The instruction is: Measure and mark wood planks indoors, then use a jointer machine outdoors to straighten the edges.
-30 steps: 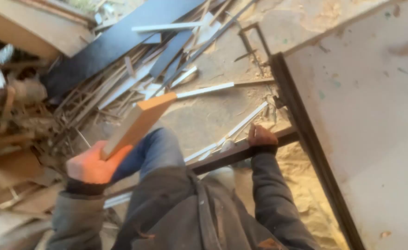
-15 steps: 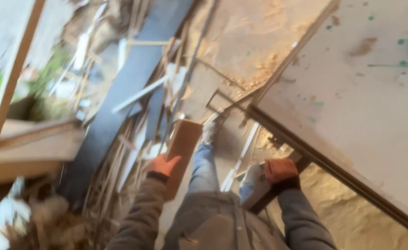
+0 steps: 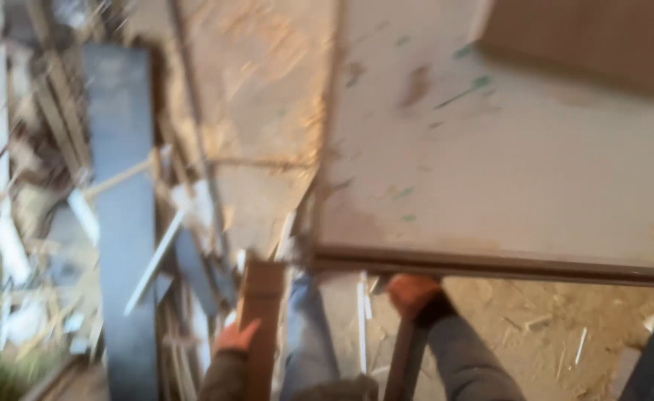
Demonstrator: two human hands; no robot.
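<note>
A brown wooden board (image 3: pixel 261 312) stands nearly upright at the bottom of the view, just left of the person's jeans-clad leg (image 3: pixel 308 334). The left hand (image 3: pixel 236 338), in an orange glove, is wrapped around the board's lower left edge and has it in a closed grip. The right hand (image 3: pixel 414 295), also gloved in orange, is closed over the top of a dark metal bar (image 3: pixel 405 356) just under the edge of a large pale counter (image 3: pixel 505 178), whose top is smeared with green and brown marks. To the left, a long dark plank (image 3: pixel 122 223) lies among a heap of thin strips and scrap wood (image 3: pixel 37 223). Sawdust (image 3: pixel 550 327) covers the ground under the counter.

The picture is blurred by motion. With the board gripped at one edge only, it could tip or slip and knock the counter's rim or the leg. The loose scrap underfoot looks like a tripping risk.
</note>
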